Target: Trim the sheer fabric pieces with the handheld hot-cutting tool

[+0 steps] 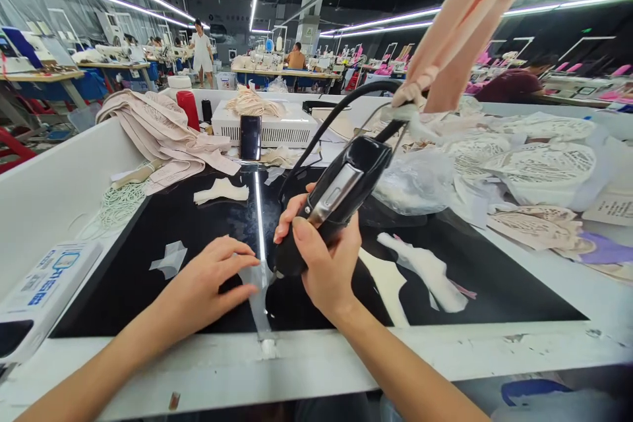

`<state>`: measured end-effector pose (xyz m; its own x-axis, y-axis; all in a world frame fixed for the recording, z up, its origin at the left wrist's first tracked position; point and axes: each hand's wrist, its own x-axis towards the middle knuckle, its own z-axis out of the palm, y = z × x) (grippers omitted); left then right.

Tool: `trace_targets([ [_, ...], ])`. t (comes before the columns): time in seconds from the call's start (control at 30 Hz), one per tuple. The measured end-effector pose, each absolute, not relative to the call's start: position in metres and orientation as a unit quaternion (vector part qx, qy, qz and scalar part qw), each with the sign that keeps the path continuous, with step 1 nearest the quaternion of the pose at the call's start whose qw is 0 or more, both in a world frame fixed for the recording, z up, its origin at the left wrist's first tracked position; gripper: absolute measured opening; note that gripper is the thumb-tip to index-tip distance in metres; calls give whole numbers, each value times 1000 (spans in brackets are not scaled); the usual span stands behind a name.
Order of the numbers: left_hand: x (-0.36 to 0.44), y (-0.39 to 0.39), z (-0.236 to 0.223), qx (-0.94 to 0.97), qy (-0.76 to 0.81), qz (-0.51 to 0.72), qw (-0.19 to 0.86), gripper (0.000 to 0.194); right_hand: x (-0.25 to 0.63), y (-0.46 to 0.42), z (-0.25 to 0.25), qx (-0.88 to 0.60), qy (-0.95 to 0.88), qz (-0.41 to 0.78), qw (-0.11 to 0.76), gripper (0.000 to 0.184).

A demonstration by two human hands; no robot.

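My right hand (329, 257) is wrapped around a black corded handheld tool (346, 178) with a silver lever on its upper side. My thumb lies near the lever's lower end. The tool tilts, its rounded lower end close above the black mat (212, 224), and its underside is hidden. My left hand (212, 283) is open, fingers stretched toward the tool's lower end. By its fingertips lies a thin translucent piece (258, 300); whether they touch it I cannot tell. A pink fabric strap (459, 33) is tied to the tool's upper end.
Cream cut pieces (222, 191) and a white strip (430, 270) lie on the mat. Further back are a phone (250, 137), a white vented box (277, 122), folded pink fabric (158, 132) and a red thread cone (187, 110). Lace cups (548, 158) and a plastic bag (415, 178) lie right.
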<state>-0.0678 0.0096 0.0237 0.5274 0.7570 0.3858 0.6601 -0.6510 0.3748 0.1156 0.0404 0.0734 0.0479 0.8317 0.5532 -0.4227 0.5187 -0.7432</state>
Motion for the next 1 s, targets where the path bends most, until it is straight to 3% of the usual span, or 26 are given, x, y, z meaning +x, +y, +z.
trace_targets([
  [0.23,-49,-3,26,863,433,177,191,55,111,37,69,-199,-527,453,691,27],
  [0.5,-49,-3,28,851,447,166,220,57,113,36,66,-213,-526,452,688,27],
  [0.83,-54,0,24,860,432,166,212,59,112,25,65,-197,-496,512,673,41],
  [1.0,-55,1,24,865,422,178,207,58,111,24,66,-214,-504,502,669,34],
])
